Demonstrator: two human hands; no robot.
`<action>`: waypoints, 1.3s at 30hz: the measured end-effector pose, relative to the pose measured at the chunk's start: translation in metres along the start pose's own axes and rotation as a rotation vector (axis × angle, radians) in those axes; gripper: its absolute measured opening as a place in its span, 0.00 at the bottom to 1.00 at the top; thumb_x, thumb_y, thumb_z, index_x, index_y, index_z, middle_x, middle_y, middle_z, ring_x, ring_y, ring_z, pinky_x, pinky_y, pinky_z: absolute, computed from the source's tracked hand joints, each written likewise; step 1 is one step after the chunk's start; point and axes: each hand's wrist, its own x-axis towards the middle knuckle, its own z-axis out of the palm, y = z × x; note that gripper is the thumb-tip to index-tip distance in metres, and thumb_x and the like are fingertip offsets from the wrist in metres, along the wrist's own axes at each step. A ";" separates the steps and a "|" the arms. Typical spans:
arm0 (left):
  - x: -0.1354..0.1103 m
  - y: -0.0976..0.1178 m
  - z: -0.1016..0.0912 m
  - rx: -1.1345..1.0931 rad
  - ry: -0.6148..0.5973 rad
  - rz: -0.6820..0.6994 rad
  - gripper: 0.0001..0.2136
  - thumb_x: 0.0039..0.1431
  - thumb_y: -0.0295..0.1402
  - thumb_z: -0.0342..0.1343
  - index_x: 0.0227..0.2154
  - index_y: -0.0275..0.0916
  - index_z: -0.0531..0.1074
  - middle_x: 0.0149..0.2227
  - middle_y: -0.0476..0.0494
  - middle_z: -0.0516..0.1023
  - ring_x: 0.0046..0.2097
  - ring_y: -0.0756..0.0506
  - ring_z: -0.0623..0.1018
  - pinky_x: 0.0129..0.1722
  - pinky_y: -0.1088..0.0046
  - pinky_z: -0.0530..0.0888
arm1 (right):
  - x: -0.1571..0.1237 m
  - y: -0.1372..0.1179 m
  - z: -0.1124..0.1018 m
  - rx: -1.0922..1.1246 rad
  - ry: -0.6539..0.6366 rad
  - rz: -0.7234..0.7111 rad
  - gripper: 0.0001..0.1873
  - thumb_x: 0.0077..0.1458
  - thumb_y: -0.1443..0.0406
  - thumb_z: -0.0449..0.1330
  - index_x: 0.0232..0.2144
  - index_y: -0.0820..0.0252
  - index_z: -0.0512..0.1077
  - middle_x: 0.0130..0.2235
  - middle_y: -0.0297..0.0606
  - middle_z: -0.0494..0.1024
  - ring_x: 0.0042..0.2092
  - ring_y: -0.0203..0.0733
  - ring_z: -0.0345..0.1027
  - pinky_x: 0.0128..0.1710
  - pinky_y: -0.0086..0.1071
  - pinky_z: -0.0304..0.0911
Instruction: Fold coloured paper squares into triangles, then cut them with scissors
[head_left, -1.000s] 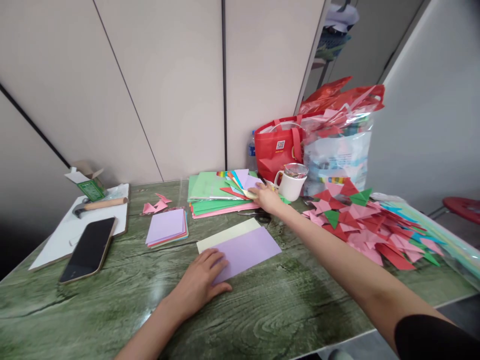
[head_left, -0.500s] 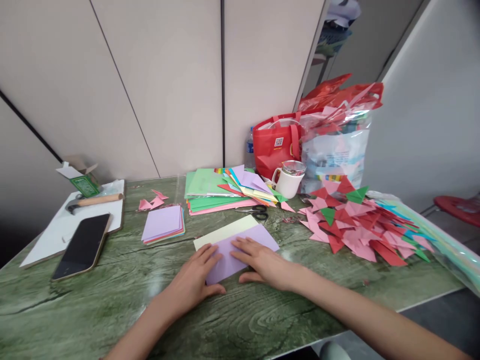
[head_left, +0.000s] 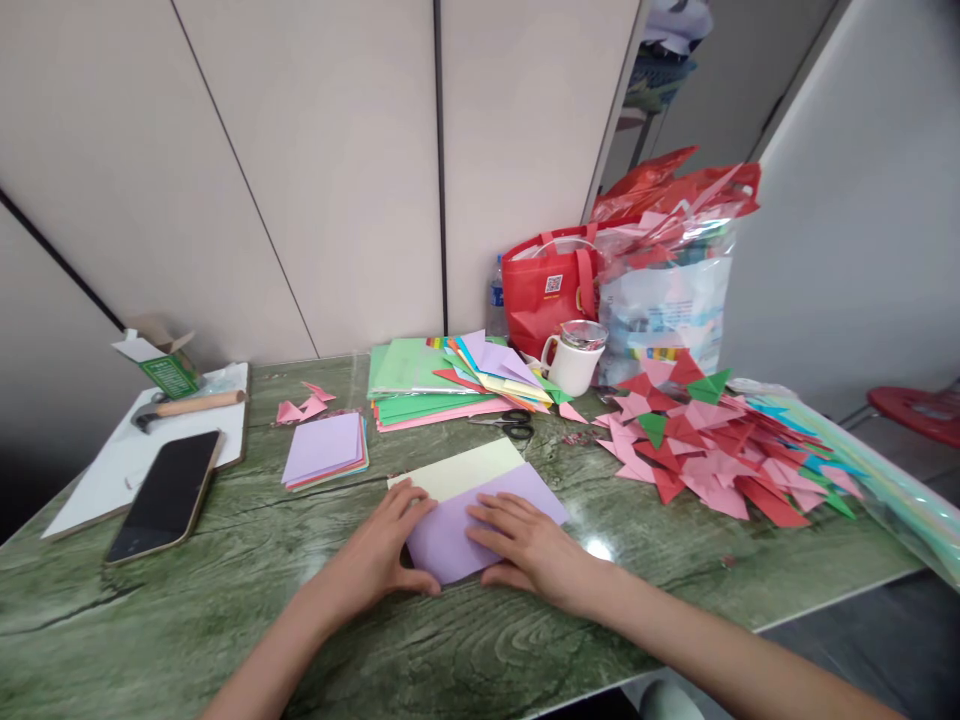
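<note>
A lilac paper sheet (head_left: 517, 490) lies on the green marbled table (head_left: 225, 600), overlapping a pale yellow sheet (head_left: 465, 468) behind it. My left hand (head_left: 382, 545) rests on the lilac sheet's near left corner, fingers spread flat and the thumb at the paper's near edge. My right hand (head_left: 521, 545) lies flat on the middle of the same sheet, fingers stretched toward the left. Both hands press the paper and grip nothing.
Behind are a stack of coloured sheets (head_left: 442, 385), scissors (head_left: 514, 424), a white mug (head_left: 574, 358), a red bag (head_left: 547, 290) and a plastic bag (head_left: 667, 280). Folded triangles (head_left: 720, 450) are heaped at right. A small paper stack (head_left: 326, 450), phone (head_left: 165, 495) and hammer (head_left: 187, 405) lie left.
My right hand came back from the coloured stack and settled on the lilac sheet. Both hands then drew the sheet slightly nearer to me.
</note>
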 end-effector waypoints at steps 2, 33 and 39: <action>0.002 0.001 0.002 0.036 0.025 0.033 0.31 0.40 0.37 0.72 0.50 0.41 0.69 0.51 0.38 0.71 0.60 0.34 0.63 0.57 0.52 0.63 | -0.002 -0.003 -0.002 0.026 -0.009 0.005 0.32 0.50 0.51 0.63 0.53 0.63 0.68 0.55 0.52 0.70 0.59 0.56 0.60 0.56 0.52 0.60; 0.004 0.011 0.001 -0.359 0.106 0.102 0.36 0.45 0.58 0.59 0.54 0.43 0.66 0.41 0.43 0.77 0.47 0.41 0.74 0.51 0.61 0.68 | -0.020 -0.035 -0.015 0.422 0.177 0.273 0.09 0.57 0.67 0.56 0.25 0.58 0.71 0.40 0.39 0.79 0.40 0.43 0.70 0.39 0.35 0.69; -0.001 0.022 0.023 -0.294 0.051 -0.051 0.24 0.60 0.38 0.57 0.58 0.48 0.61 0.41 0.47 0.76 0.41 0.46 0.77 0.46 0.66 0.72 | -0.014 -0.028 -0.028 0.517 0.004 0.404 0.16 0.53 0.68 0.60 0.45 0.59 0.64 0.37 0.38 0.74 0.36 0.39 0.69 0.36 0.32 0.67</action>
